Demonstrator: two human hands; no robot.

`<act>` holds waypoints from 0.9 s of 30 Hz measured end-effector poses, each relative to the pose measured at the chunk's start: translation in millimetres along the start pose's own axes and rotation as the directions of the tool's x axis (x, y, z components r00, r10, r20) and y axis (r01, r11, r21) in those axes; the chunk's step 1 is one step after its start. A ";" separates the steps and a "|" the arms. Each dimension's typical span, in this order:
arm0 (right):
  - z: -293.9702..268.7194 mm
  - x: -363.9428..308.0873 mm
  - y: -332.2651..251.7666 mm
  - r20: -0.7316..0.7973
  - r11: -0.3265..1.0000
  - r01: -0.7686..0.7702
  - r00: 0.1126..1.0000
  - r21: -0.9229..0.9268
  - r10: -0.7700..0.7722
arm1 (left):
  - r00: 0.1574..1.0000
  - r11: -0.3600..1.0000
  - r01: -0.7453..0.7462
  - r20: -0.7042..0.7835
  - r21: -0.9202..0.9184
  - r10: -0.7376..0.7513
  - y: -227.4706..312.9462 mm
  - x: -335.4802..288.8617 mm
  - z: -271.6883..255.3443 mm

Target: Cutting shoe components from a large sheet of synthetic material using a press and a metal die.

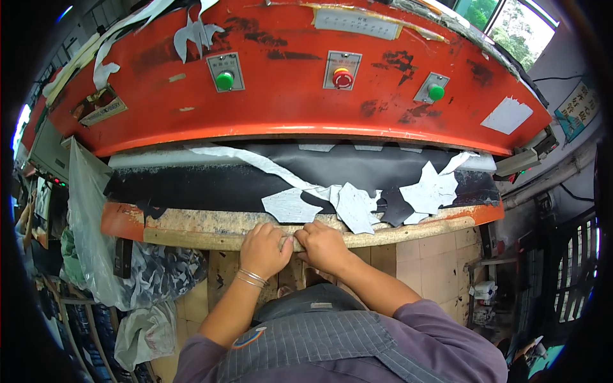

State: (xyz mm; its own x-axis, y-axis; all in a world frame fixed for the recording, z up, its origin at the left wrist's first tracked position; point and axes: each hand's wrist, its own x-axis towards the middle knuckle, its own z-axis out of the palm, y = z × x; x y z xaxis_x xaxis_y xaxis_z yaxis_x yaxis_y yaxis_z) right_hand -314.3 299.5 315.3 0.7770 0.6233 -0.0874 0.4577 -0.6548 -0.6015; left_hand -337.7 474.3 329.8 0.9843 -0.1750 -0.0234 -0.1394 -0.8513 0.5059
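My left hand (264, 247) and my right hand (320, 244) are close together at the wooden front edge (191, 236) of a red press. Their fingers are curled in, with the thumbs near each other; anything small between them is hidden. Just beyond lie jagged pale scraps: one (292, 206) ahead of my left hand, another (356, 207) ahead of my right, overhanging the wood. A larger scrap (431, 188) sits farther right. Beneath them stretches a black sheet (191, 185), and a long pale strip (255, 159) trails across it from the far left.
Above the bed is the red press head (274, 108) with two green buttons, left (224, 80) and right (436, 92), and a red knob (343, 78) between. Clear plastic sheeting (92, 223) and a bag of offcuts (166, 268) hang at left. A whitish sack (147, 335) lies below.
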 end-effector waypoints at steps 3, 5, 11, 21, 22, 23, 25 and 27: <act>8.7 -13.3 -0.6 0.022 1.000 -0.010 1.000 -0.022 0.010 | 1.000 1.000 0.004 -0.027 -0.010 -0.005 0.6 -3.7 6.5; 0.8 -11.8 -1.2 0.040 1.000 -0.017 0.999 -0.024 0.018 | 0.997 0.996 -0.001 0.082 -0.087 0.008 -0.5 -14.8 3.6; -43.7 56.5 6.0 0.005 0.975 -0.096 0.995 0.201 0.097 | 0.766 0.646 0.574 0.608 -0.503 -0.208 -26.7 -18.3 -25.3; 11.7 149.8 92.1 -0.203 0.963 -0.211 0.963 -0.167 0.176 | 0.728 -0.355 0.432 0.553 -0.829 -0.406 -94.0 141.8 32.6; 3.8 140.9 96.1 -0.285 0.986 -0.148 0.951 -0.080 0.120 | 0.755 -0.385 0.479 0.594 -0.789 -0.279 -85.1 148.0 32.2; -5.3 130.4 96.9 -0.373 0.997 -0.072 0.926 0.002 0.067 | 0.770 -0.406 0.524 0.620 -0.749 -0.150 -75.0 152.0 28.9; -22.6 97.3 95.4 -0.421 0.998 0.011 0.907 0.058 0.015 | 0.759 -0.459 0.606 0.645 -0.650 0.087 -56.5 153.3 27.9; -41.1 59.6 91.1 -0.380 0.989 0.138 0.919 0.061 -0.104 | 0.766 -0.531 0.610 0.608 -0.588 0.208 -18.4 147.1 19.8</act>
State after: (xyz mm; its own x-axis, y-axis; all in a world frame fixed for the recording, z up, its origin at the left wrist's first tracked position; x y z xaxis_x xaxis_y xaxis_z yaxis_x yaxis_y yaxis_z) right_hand -208.5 259.5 288.0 0.8306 0.4790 0.2841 0.5329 -0.5355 -0.6551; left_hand -192.6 454.5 299.9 0.6595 -0.6119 -0.4366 0.7384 0.6359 0.2242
